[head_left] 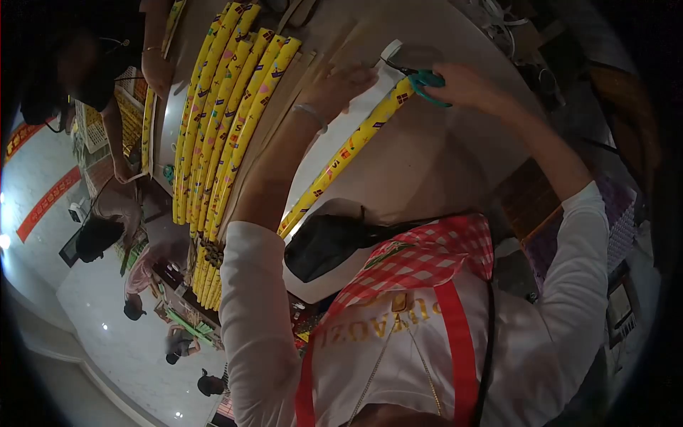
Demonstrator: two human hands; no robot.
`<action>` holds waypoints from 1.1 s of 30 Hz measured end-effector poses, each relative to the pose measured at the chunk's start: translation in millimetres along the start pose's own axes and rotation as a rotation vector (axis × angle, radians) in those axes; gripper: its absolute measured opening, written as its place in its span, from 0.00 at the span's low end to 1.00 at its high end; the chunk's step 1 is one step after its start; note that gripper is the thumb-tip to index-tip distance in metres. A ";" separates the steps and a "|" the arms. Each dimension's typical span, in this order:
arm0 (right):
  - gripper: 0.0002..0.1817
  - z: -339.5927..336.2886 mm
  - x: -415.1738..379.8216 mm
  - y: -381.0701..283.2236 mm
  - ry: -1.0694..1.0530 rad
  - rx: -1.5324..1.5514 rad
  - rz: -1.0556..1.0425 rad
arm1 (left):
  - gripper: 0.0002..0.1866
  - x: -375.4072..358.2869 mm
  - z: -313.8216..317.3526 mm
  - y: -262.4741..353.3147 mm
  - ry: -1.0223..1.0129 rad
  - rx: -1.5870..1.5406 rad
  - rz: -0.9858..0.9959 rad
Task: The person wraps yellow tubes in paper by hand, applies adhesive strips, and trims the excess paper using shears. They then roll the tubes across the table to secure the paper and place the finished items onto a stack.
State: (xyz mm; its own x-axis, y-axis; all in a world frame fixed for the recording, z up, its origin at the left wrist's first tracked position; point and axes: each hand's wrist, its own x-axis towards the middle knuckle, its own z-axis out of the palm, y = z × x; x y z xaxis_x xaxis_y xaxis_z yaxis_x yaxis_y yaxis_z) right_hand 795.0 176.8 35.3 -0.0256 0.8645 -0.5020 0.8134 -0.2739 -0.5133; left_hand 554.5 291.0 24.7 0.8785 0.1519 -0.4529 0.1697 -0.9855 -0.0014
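A yellow roll of printed wrapping paper lies slantwise on the table in front of me, along a white sheet. My right hand is closed on teal-handled scissors at the roll's far end. The dark blades point away to the left, by a small white object. Over the white sheet, my left hand has its fingers stretched out and holds nothing. A pale bracelet circles that wrist.
Several finished yellow rolls lie side by side to the left, with a brown strip beside them. A black bag sits near my apron. Another person's hand is at the table's left edge; more people work farther off.
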 end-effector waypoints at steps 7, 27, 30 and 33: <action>0.28 -0.1 -0.6 1.2 -0.019 -0.057 0.017 | 0.42 -0.1 2.7 -0.2 -0.007 -0.015 -0.001; 0.27 19.9 13.8 29.4 -0.041 0.180 -0.015 | 0.41 -0.3 2.9 -2.8 -0.025 -0.082 0.012; 0.27 15.9 9.4 24.8 -0.006 0.197 0.011 | 0.44 0.4 9.2 -3.9 0.038 -0.085 0.018; 0.28 7.7 8.5 18.9 -0.097 0.159 0.049 | 0.44 0.0 9.4 -4.2 0.035 -0.082 0.024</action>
State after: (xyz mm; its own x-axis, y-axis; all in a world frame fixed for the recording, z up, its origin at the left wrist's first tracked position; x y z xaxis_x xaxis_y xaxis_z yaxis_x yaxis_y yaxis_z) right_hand 805.7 175.8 16.0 -0.0502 0.8058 -0.5901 0.7132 -0.3847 -0.5860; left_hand 549.6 294.4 16.3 0.8978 0.1321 -0.4202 0.1830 -0.9796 0.0829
